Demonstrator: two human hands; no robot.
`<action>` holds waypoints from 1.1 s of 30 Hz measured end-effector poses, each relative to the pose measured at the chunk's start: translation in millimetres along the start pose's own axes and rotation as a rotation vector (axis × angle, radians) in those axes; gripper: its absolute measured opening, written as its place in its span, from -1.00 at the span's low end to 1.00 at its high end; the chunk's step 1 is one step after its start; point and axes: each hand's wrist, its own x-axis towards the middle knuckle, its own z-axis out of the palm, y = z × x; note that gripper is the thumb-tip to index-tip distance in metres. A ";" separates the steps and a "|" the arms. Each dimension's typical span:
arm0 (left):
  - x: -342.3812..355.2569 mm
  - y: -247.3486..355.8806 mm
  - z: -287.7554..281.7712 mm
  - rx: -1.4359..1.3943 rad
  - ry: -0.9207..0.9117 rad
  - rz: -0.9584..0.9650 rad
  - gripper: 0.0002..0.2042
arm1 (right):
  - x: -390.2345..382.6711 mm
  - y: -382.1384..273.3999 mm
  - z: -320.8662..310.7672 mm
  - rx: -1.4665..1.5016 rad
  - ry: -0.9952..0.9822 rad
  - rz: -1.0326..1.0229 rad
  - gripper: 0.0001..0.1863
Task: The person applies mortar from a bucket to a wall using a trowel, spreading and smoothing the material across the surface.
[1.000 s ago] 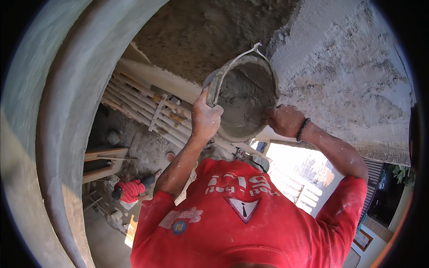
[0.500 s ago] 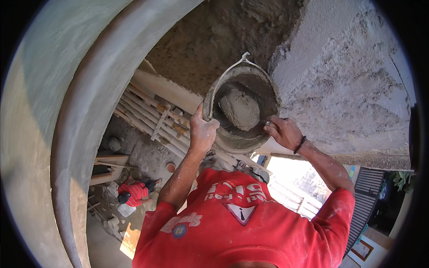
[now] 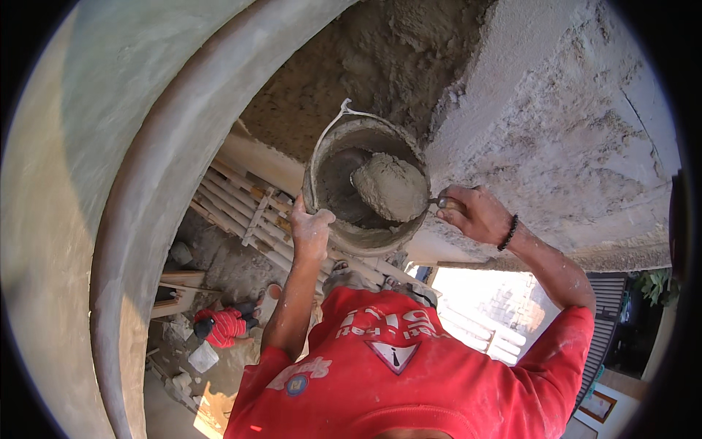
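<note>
Grey mortar coats a bucket (image 3: 374, 244) with a pale wire handle that stands up at its far side. My left hand (image 3: 311, 230) grips the bucket's near-left rim, thumb over the edge. My right hand (image 3: 475, 214) is closed round the handle of a trowel (image 3: 434, 201) at the bucket's right rim. On the trowel, over the bucket's mouth, sits a rounded heap of wet mortar (image 3: 391, 186); it hides the blade. Beyond the bucket is a wall patch of rough, damp mortar (image 3: 329, 77).
A rough pale wall (image 3: 541, 139) rises at the right, and a smooth curved moulding (image 3: 157, 161) at the left. Bamboo poles (image 3: 230, 208) form scaffolding under me. Far below, a person in a red striped shirt (image 3: 223, 325) crouches on the ground among boards.
The bucket and my left hand have shifted left and slightly nearer. My right hand has drawn the trowel rightward, and its mortar heap now lies closer to the right rim.
</note>
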 end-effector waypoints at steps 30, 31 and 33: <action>-6.2 -53.9 -46.2 0.044 0.094 -0.062 -0.40 | -16.3 14.4 -44.6 0.257 -0.084 0.283 -0.72; -6.4 -55.4 -44.7 0.035 0.087 -0.075 -0.41 | -16.9 25.4 -23.4 0.226 -0.064 0.238 -0.70; -6.3 -59.1 -43.9 0.040 0.068 -0.061 -0.40 | -16.4 45.4 9.9 0.175 -0.029 0.136 -0.66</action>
